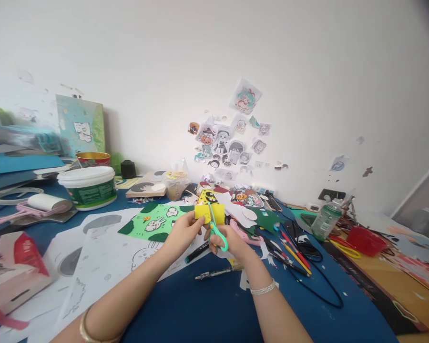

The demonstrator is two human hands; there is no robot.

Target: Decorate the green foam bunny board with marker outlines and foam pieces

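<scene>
My left hand [186, 229] pinches the left side of a small piece of yellow paper [217, 212], held up over the table. In my right hand [228, 242] is a pair of scissors [219, 233] with turquoise handles, my fingers in the loops. The blades point away from me and lie across the yellow paper; whether they have cut into it I cannot tell. Behind my left hand lies a green sheet [153, 223] with drawn white characters and dark green patches. A dark marker [197, 251] and a patterned pen [219, 272] lie below my hands.
White drawing sheets [103, 267] spread at left, near a white-lidded tub [89, 186] and a lint roller [53, 204]. Several pens and pencils [296, 255] and a black cable [338, 305] lie at right. A clear bottle [327, 219] stands beyond. Cut-out drawings [223, 140] cover part of the wall.
</scene>
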